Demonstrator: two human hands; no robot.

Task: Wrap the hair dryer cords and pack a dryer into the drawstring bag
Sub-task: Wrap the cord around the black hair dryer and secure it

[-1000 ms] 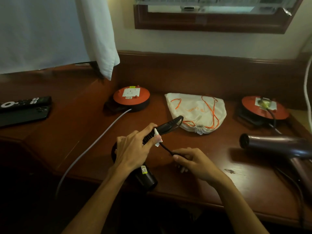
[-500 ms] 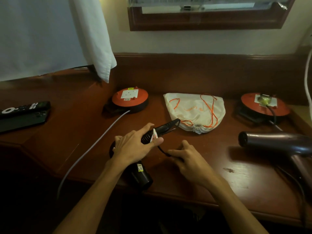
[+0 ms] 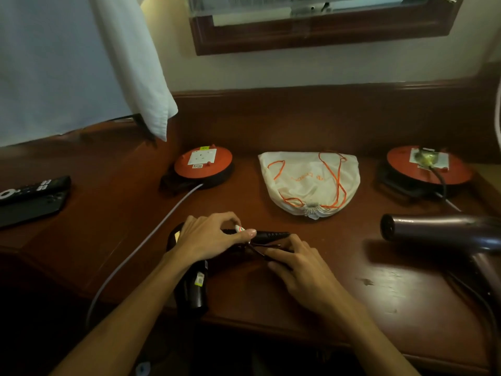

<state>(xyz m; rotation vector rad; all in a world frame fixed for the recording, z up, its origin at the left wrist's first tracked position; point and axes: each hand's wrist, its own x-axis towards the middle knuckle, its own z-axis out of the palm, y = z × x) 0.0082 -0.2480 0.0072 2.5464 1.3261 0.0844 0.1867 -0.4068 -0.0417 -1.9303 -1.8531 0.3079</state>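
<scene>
black dryer [image 3: 193,290] lay flat under your hands, purple dryer [image 3: 444,234] off right, white orange-corded drawstring bag [image 3: 309,183] sat cinched behind

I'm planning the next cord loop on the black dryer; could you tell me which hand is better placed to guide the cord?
Probably the right hand: its fingers already pinch the thin black cord beside the handle. The left hand grips the black hair dryer at its handle, steadying it on the desk.

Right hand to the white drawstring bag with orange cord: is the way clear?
Probably yes: bare desk lies between the right hand and the white drawstring bag, but that hand is busy pinching the black dryer's cord.
</scene>
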